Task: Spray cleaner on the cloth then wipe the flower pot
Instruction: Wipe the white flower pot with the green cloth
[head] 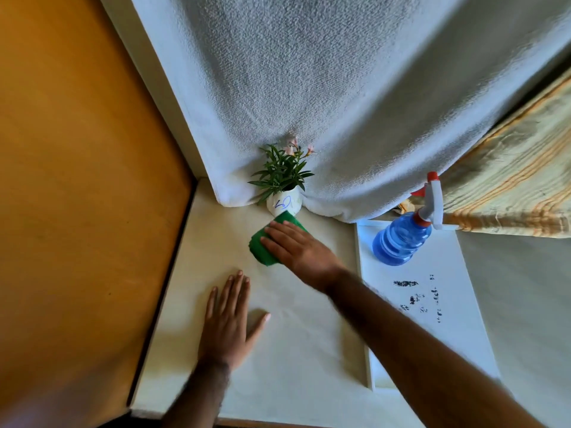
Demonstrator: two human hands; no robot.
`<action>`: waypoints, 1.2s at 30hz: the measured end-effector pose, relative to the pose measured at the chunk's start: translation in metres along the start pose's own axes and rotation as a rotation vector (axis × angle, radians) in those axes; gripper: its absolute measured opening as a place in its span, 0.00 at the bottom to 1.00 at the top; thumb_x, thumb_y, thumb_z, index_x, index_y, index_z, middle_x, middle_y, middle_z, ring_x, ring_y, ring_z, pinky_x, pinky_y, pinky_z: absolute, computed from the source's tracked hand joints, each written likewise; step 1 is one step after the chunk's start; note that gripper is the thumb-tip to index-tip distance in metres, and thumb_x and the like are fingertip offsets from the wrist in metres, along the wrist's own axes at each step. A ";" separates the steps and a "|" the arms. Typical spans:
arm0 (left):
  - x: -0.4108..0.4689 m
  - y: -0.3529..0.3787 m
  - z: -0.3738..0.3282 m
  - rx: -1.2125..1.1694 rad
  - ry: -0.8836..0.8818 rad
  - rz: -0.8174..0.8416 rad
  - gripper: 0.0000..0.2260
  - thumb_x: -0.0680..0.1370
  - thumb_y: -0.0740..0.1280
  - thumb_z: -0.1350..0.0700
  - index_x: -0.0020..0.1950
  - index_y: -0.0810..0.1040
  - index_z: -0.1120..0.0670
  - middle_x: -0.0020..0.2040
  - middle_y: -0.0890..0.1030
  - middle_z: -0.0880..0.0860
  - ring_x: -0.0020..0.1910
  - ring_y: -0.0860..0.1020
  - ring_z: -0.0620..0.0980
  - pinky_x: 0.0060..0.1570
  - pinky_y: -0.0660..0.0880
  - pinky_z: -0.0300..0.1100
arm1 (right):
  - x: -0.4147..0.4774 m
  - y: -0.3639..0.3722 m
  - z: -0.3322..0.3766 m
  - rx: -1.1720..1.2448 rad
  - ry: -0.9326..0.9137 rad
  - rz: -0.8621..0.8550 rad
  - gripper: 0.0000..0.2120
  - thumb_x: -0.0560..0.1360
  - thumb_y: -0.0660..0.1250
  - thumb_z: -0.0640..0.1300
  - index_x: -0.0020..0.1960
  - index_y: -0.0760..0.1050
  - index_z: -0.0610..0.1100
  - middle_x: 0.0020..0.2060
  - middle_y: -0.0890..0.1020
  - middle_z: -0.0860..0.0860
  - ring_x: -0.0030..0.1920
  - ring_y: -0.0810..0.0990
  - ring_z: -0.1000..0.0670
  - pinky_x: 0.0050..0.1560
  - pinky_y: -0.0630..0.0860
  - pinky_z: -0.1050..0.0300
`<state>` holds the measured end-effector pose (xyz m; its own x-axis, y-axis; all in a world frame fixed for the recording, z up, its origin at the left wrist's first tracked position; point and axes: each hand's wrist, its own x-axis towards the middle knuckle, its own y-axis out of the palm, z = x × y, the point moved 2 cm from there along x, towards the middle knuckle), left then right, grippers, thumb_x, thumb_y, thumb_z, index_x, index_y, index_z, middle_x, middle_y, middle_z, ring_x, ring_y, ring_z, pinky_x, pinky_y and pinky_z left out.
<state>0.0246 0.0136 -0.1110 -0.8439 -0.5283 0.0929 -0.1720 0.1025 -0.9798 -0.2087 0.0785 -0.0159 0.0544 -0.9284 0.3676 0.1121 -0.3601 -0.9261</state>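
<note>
Pressing a green cloth (268, 242) against the table (293, 350), the right hand (296, 251) lies fingers-flat on top of it, palm down, reaching in from the lower right. Whether it grips the cloth or only presses on it: cannot tell. Cloth's far corner touches the base of the pot (283, 205).

Pot: small, white, blue scribble on its side, upright at the back of the table, against a hanging white towel (340, 103). Green leaves and pale pink flowers rise from it.

Left hand (230, 322): released, flat on the table, fingers spread, holding nothing, nearer the person than the cloth and apart from it.

Sprayer (404, 236): blue bottle, white-and-red trigger head, upright on a white board (432, 319) to the right, well apart from both hands. Dark specks on the board.

Orange wall (77, 180) on the left.
</note>
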 end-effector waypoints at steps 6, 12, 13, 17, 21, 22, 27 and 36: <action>0.001 -0.001 0.001 0.010 -0.013 0.043 0.40 0.81 0.55 0.31 0.85 0.56 0.56 0.86 0.59 0.56 0.84 0.59 0.57 0.80 0.61 0.62 | 0.040 0.007 -0.027 -0.066 -0.112 0.028 0.19 0.80 0.57 0.34 0.68 0.77 0.35 0.66 0.79 0.37 0.67 0.77 0.36 0.72 0.70 0.39; 0.000 -0.004 -0.001 0.027 -0.008 0.019 0.40 0.81 0.57 0.31 0.84 0.58 0.57 0.85 0.60 0.57 0.84 0.59 0.57 0.79 0.62 0.62 | 0.056 0.016 -0.049 -0.026 -0.164 0.049 0.18 0.74 0.69 0.30 0.64 0.80 0.33 0.62 0.81 0.35 0.62 0.81 0.34 0.68 0.68 0.38; 0.000 -0.004 -0.001 0.031 -0.006 0.015 0.40 0.81 0.57 0.31 0.84 0.59 0.57 0.85 0.60 0.57 0.84 0.59 0.57 0.79 0.62 0.62 | 0.055 0.018 -0.052 -0.012 -0.164 0.050 0.19 0.73 0.72 0.29 0.64 0.80 0.33 0.62 0.81 0.35 0.62 0.81 0.34 0.68 0.66 0.39; 0.002 -0.006 0.000 0.051 -0.013 0.035 0.41 0.81 0.57 0.31 0.85 0.57 0.57 0.85 0.59 0.57 0.84 0.58 0.57 0.80 0.59 0.60 | 0.051 0.035 -0.059 0.089 -0.147 0.104 0.17 0.79 0.63 0.35 0.67 0.78 0.34 0.66 0.79 0.36 0.67 0.78 0.35 0.72 0.65 0.40; 0.001 -0.005 0.000 0.050 -0.013 0.051 0.40 0.82 0.56 0.30 0.85 0.57 0.57 0.86 0.59 0.57 0.84 0.58 0.57 0.80 0.59 0.61 | 0.048 0.046 -0.049 0.208 -0.050 0.231 0.21 0.79 0.54 0.36 0.66 0.79 0.34 0.66 0.79 0.35 0.66 0.78 0.34 0.71 0.65 0.40; 0.001 -0.005 0.000 0.051 -0.014 0.054 0.40 0.82 0.55 0.30 0.85 0.57 0.56 0.86 0.58 0.57 0.84 0.58 0.57 0.80 0.59 0.61 | 0.048 0.048 -0.047 0.230 -0.028 0.257 0.23 0.77 0.53 0.35 0.65 0.79 0.34 0.65 0.79 0.35 0.65 0.78 0.33 0.70 0.64 0.39; 0.001 -0.005 0.001 0.047 -0.022 0.061 0.40 0.81 0.56 0.30 0.85 0.57 0.56 0.86 0.59 0.57 0.84 0.58 0.57 0.79 0.62 0.62 | 0.043 0.054 -0.040 0.292 0.063 0.262 0.31 0.68 0.57 0.21 0.69 0.76 0.35 0.68 0.77 0.36 0.70 0.74 0.34 0.73 0.67 0.39; 0.001 -0.007 0.001 0.045 -0.009 0.046 0.40 0.82 0.55 0.31 0.84 0.58 0.57 0.85 0.60 0.57 0.83 0.60 0.58 0.79 0.61 0.62 | 0.029 0.012 -0.056 0.149 -0.060 0.026 0.18 0.85 0.54 0.35 0.66 0.79 0.37 0.66 0.80 0.40 0.69 0.76 0.38 0.73 0.69 0.40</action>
<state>0.0256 0.0116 -0.1042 -0.8457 -0.5317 0.0458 -0.1098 0.0894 -0.9899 -0.2612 0.0418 -0.0211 0.1181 -0.9283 0.3525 0.2553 -0.3147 -0.9142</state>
